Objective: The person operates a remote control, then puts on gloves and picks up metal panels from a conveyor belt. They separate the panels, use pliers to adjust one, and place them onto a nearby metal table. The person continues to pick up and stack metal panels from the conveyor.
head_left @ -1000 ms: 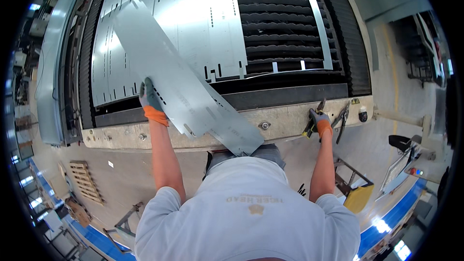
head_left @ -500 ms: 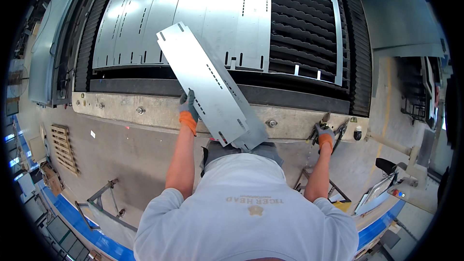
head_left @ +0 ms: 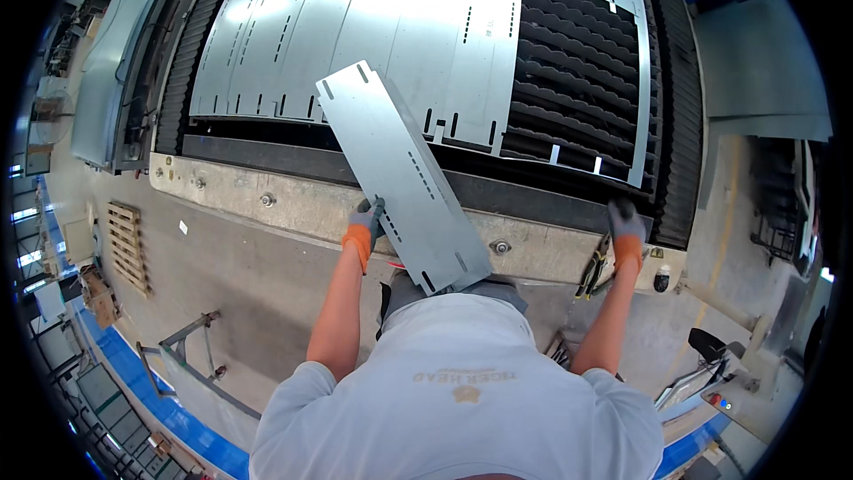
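Note:
A long panel of shiny sheet metal [head_left: 400,178] with slots along it lies slantwise across the machine's front edge, its near end at my waist. It appears to overlap another sheet beneath it. My left hand [head_left: 366,216], in a grey and orange glove, is closed on the panel's left edge with the thumb on top. My right hand [head_left: 626,224], gloved alike, is over the front ledge at the right; its fingers are dark and blurred. Just left of that wrist a pair of pliers [head_left: 593,268] lies on the ledge, handles toward me.
Cut metal sheet [head_left: 400,27] covers most of the machine bed; dark wavy slats [head_left: 573,80] show at its right. A small dark canister with a white top [head_left: 661,279] stands on the ledge [head_left: 267,204]. A wooden pallet [head_left: 127,247] and a metal frame [head_left: 191,360] are at left.
My right hand has left the pliers and moved forward and right, leaving them on the ledge. My left hand keeps its hold on the panel. The whole view has shifted slightly.

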A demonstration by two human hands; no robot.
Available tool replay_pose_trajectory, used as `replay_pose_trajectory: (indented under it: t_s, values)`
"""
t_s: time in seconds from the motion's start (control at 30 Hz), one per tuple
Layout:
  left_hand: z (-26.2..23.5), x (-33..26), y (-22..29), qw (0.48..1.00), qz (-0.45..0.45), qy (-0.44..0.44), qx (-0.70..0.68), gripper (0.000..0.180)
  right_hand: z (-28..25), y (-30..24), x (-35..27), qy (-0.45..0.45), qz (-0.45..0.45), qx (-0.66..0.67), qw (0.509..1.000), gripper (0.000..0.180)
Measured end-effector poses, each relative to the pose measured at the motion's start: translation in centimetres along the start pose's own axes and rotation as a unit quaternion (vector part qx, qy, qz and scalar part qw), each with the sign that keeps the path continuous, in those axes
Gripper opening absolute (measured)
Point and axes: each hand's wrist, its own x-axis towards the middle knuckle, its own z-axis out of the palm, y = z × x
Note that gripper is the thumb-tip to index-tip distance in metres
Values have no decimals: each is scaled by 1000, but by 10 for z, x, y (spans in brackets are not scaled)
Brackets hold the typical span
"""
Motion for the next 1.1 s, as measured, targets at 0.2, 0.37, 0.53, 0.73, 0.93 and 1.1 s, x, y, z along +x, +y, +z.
replay_pose_trajectory:
  t_s: [0.2, 0.37, 0.53, 0.73, 0.93, 1.1]
  values:
    - [1, -5, -5, 875, 36, 26, 482, 55, 101, -221, 124, -86, -181, 19, 980, 69]
    - [14, -46, -18, 811, 90, 107, 568, 54, 216, -265, 203, -265, -63, -113, 956, 77]
    - [19, -96, -38, 923, 88, 136, 348, 57, 260, -228, 234, -193, -114, -79, 971, 66]
    - [26, -93, -123, 917, -61, 199, 340, 64, 181, -296, 209, -298, 38, 352, 886, 48]
    - [11, -92, -163, 996, -91, 1, -26, 72, 99, -333, 151, -227, -86, 384, 891, 47]
    - [31, -104, -174, 919, -237, -171, -264, 78, 75, -352, 45, -302, -151, 361, 870, 48]
